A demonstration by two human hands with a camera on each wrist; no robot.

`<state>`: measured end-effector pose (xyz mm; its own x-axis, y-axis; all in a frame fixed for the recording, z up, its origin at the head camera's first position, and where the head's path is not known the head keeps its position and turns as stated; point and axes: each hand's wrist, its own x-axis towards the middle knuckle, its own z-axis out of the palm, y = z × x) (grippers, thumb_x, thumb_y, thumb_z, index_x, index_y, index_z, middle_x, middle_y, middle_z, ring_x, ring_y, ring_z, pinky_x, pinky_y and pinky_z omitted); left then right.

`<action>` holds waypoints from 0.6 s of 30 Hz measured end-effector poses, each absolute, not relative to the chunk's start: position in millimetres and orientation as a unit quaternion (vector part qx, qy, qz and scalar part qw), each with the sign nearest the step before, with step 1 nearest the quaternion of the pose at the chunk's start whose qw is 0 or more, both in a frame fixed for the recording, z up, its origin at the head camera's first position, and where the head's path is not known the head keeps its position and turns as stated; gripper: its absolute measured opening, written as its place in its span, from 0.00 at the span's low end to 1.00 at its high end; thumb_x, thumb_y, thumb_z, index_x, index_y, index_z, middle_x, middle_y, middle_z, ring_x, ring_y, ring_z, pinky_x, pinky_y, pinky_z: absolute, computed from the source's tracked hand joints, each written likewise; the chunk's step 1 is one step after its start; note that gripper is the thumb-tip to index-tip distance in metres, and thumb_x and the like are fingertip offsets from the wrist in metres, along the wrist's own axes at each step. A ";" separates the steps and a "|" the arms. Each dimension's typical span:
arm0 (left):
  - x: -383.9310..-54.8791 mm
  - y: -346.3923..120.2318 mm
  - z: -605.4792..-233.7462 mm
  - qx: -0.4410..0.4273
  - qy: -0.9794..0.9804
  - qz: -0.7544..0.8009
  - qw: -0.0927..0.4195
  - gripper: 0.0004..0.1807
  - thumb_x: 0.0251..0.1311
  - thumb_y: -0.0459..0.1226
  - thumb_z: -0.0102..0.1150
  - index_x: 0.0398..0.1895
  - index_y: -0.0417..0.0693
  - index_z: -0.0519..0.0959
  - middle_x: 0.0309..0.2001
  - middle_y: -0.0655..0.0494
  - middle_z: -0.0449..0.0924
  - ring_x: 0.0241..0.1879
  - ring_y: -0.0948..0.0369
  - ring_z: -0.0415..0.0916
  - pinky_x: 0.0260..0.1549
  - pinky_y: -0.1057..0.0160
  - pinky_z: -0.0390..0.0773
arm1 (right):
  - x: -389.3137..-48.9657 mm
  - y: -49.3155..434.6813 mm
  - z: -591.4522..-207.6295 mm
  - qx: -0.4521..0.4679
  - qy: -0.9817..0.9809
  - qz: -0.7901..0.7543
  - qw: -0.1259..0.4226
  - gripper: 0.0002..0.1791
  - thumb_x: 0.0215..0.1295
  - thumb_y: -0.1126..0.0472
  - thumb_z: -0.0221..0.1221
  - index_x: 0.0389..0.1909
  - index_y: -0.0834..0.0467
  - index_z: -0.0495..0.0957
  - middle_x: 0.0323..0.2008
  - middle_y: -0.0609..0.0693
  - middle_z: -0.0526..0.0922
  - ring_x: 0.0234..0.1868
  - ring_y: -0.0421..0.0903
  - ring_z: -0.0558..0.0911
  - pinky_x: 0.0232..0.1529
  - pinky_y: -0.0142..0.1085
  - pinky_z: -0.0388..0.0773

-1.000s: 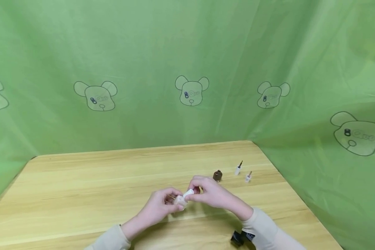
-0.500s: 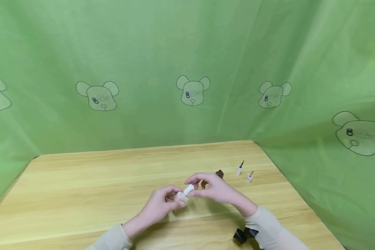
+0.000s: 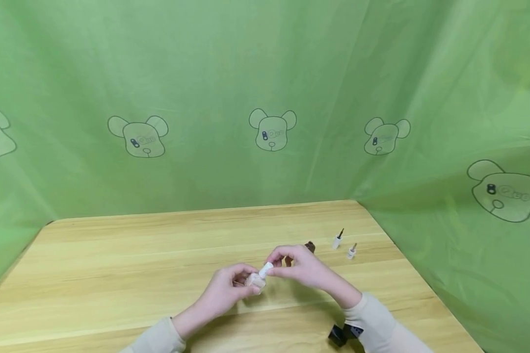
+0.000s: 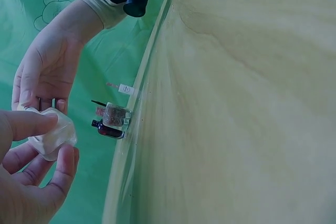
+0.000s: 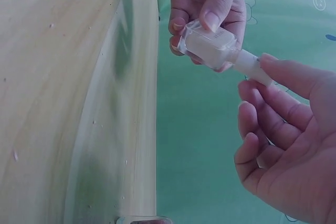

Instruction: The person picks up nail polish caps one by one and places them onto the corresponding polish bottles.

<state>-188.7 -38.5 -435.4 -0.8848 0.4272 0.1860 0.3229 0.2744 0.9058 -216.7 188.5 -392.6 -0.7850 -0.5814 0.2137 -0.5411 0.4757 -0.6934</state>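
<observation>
My left hand (image 3: 224, 290) holds a clear, square-sided nail polish bottle (image 5: 210, 45) with whitish polish, its thumb laid across the glass. On the bottle's neck sits a long white cap (image 5: 251, 65), tilted up to the right in the head view. Thumb and forefinger of my right hand (image 3: 308, 267) pinch that cap near its end; the other fingers curl loosely below it. Just beyond the right hand stand a dark nail polish bottle (image 4: 110, 130) and a pinkish-brown one (image 4: 116, 115), both uncapped and partly hidden from the head view.
Two white brush caps stand bristles-up on the wooden table (image 3: 128, 274) to the right: one with a dark brush (image 3: 337, 240), the other with a pinkish brush (image 3: 351, 252). Green curtains (image 3: 203, 162) hang behind and beside the table. A black wrist device (image 3: 345, 334) is on my right forearm.
My right fingers spread a little around the white cap and then closed in on it again. The left hand keeps its hold on the bottle, with both hands nearly in the same place.
</observation>
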 end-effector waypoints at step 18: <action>-186.7 -37.3 -434.3 0.242 0.798 0.551 0.038 0.19 0.53 0.38 0.69 0.48 0.40 0.80 0.40 0.48 0.85 0.33 0.67 0.77 0.35 0.72 0.80 | -212.2 183.5 -392.3 -0.314 0.871 -0.378 -0.003 0.09 0.63 0.51 0.63 0.30 0.52 0.79 0.25 0.40 0.77 0.26 0.33 0.70 0.28 0.27 0.72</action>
